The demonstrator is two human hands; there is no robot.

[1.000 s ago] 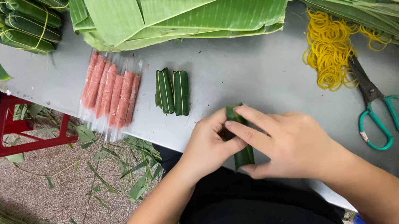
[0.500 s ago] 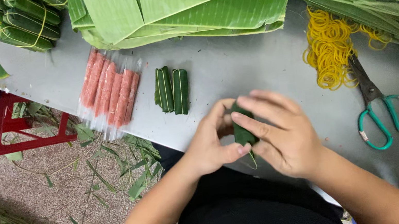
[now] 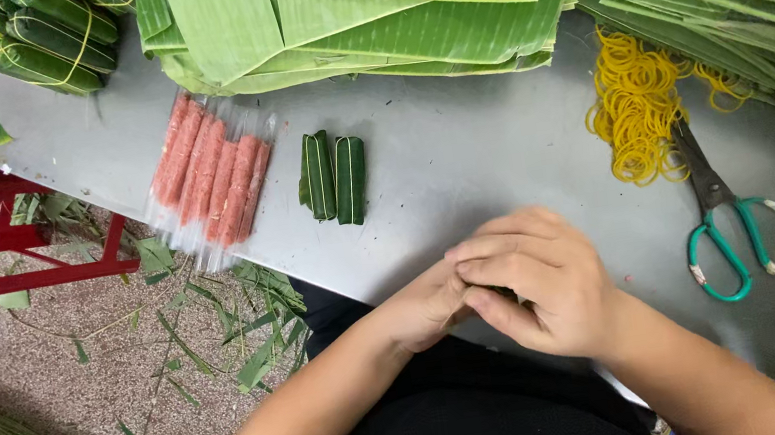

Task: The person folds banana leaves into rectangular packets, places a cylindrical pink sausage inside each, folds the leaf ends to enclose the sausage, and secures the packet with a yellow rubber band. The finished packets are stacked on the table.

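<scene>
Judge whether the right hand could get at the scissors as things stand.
Probably yes: the scissors lie on bare table just beside the right hand, nothing between, though that hand is busy clasping something with the left hand.

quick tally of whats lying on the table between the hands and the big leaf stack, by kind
wrapped green leaf rolls: 2
pink sausage sticks in clear wrap: about 5
scissors: 1
heap of yellow rubber bands: 1
Total: about 9

I had one view only, worn on the head, and it looked steeply down from close above the table [image 3: 461,167]. It faced across the table's near edge toward the leaves [image 3: 358,9] at its far side, with floor [image 3: 49,396] left of the table.
</scene>
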